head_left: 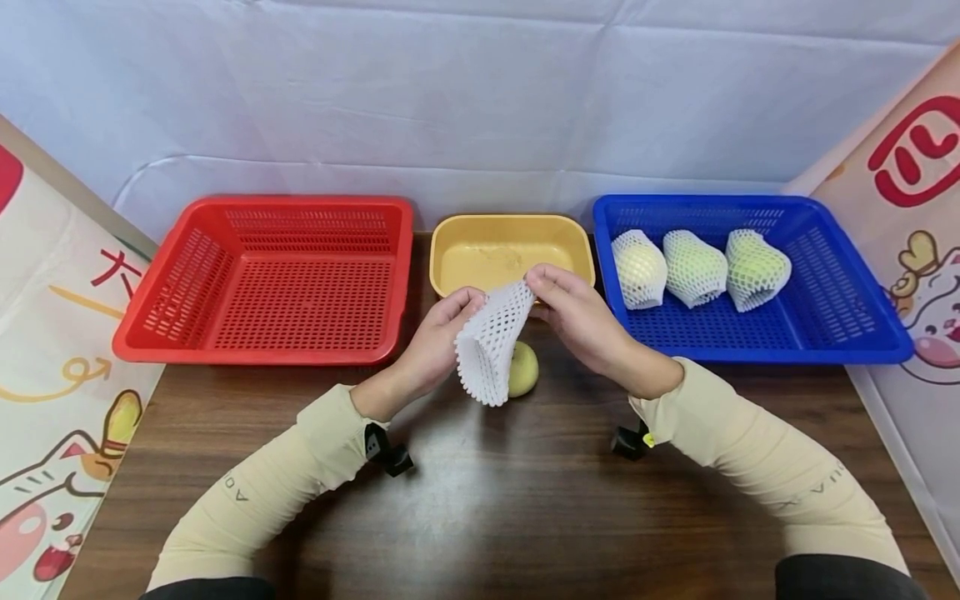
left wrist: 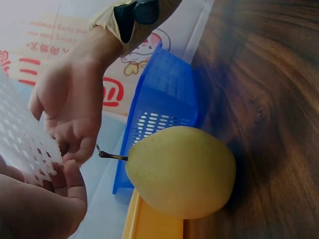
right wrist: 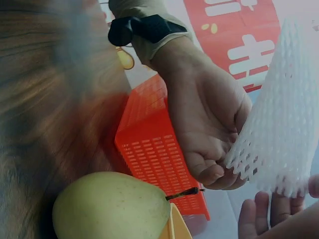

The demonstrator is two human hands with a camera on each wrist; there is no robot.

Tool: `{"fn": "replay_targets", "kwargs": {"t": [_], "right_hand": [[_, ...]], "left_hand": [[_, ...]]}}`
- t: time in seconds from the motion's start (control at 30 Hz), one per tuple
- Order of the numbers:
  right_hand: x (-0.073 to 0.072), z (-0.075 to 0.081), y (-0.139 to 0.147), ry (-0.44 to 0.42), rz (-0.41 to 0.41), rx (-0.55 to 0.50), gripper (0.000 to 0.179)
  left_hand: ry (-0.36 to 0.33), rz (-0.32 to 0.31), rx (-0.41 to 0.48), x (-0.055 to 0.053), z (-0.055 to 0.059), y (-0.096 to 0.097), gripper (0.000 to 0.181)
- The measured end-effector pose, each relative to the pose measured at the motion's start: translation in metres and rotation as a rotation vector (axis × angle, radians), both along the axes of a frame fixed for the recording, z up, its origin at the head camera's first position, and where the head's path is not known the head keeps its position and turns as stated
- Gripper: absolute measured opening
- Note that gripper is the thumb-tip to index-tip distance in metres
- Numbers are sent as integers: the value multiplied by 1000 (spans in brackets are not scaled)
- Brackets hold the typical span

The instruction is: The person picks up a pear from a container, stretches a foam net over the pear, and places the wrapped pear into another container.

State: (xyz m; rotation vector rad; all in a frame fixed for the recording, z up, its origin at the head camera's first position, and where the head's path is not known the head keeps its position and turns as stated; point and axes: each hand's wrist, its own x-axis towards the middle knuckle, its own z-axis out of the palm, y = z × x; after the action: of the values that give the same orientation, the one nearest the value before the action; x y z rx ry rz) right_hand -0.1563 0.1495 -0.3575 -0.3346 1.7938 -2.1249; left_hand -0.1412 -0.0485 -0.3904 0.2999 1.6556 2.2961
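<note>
Both hands hold a white foam fruit net [head_left: 497, 340] above the table, its wide scalloped mouth facing down toward the person. The left hand [head_left: 429, 348] pinches one side of the net. At its upper right end, the right hand [head_left: 583, 323] grips the net between thumb and fingers. A yellow-green pear [head_left: 525, 371] stands on the table just below, partly covered by the net in the head view. In the left wrist view the whole pear [left wrist: 182, 172] shows with its dark stem, apart from both hands. The right wrist view shows the net [right wrist: 284, 109] flattened and hanging free of the pear.
A red basket [head_left: 258, 353] stands at the left, with nothing seen inside. Behind the hands is a yellow tray [head_left: 512, 223]. The blue basket [head_left: 757, 354] at the right bears three pears in foam nets [head_left: 695, 268]. White cloth [head_left: 450, 100] hangs behind.
</note>
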Motion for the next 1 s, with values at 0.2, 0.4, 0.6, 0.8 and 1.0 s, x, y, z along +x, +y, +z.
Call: {"fn": "replay_targets", "kwargs": {"t": [0.2, 0.4, 0.6, 0.8, 1.0], "right_hand": [[1, -1, -2, -45, -19, -90, 31], [2, -7, -4, -79, 17, -74, 28], [2, -15, -5, -74, 17, -56, 20], [4, -17, -5, -83, -59, -37, 20], [7, -24, -3, 35, -109, 85, 21]], "left_hand": [[-31, -8, 130, 1, 3, 2, 27], [-61, 3, 320, 1, 4, 2, 32], [-98, 10, 432, 0, 5, 2, 35], [-158, 23, 410, 2, 5, 3, 31], [-149, 140, 234, 7, -3, 11, 23]]}}
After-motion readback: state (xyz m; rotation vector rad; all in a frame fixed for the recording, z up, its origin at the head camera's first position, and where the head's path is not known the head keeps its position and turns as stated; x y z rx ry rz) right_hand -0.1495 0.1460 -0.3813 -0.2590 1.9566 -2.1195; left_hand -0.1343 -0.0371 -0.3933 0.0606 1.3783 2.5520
